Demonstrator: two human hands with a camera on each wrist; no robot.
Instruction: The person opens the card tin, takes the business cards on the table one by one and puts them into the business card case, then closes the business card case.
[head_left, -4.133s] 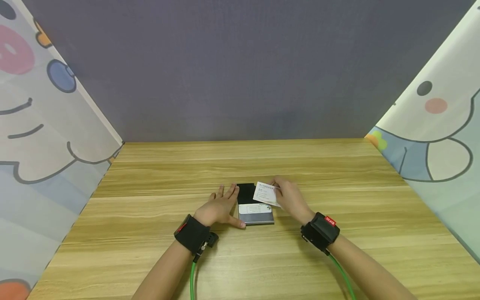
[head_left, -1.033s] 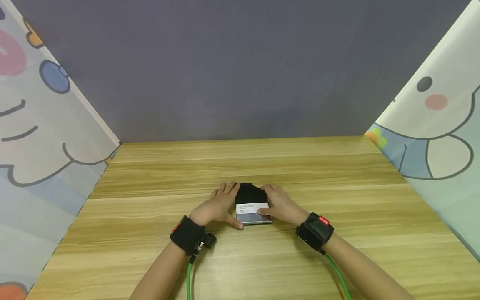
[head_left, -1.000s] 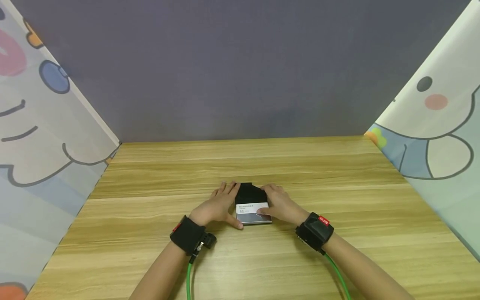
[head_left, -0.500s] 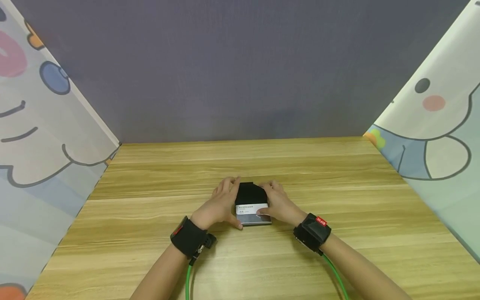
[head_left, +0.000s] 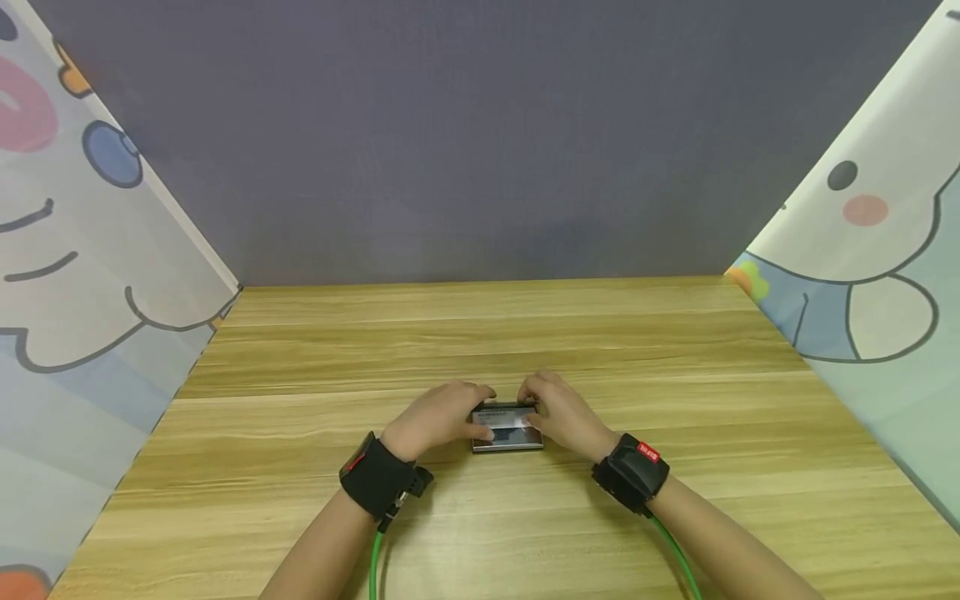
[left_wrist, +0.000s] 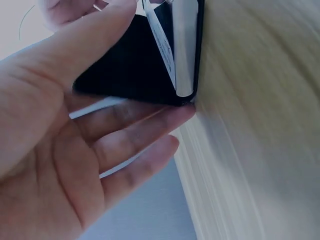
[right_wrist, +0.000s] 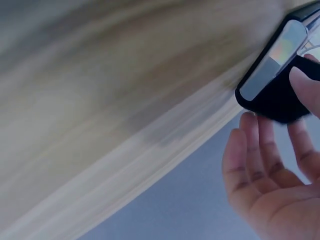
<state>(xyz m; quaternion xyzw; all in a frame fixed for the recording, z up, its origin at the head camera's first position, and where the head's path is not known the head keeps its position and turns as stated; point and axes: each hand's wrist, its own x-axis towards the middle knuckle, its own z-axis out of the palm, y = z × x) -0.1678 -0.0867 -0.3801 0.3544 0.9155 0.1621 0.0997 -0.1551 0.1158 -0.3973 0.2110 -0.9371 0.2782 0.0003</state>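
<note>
A business card holder (head_left: 517, 444) with a metal body and a black flap lies on the table in front of the person. Its flap (left_wrist: 132, 67) stands raised at the far side. My left hand (head_left: 435, 418) holds the flap's left part, thumb in front and fingers behind. My right hand (head_left: 572, 420) grips the right part the same way, its thumb over the black flap in the right wrist view. A white printed card (left_wrist: 161, 45) leans at a slant between the flap and the metal body (right_wrist: 277, 57). Fingertips behind the flap are hidden in the head view.
The wood-grain table (head_left: 480, 333) ends at a dark grey panel (head_left: 480, 142) at the back. Cartoon-printed sheets (head_left: 885, 250) stand along both sides. Black wrist bands (head_left: 632, 472) with green cables (head_left: 372, 567) sit on both arms.
The black flap, flat behind the holder before, is now lifted up. The left hand's fingers have come in from the left edge onto it. Earlier, the right hand laid a white card on the holder.
</note>
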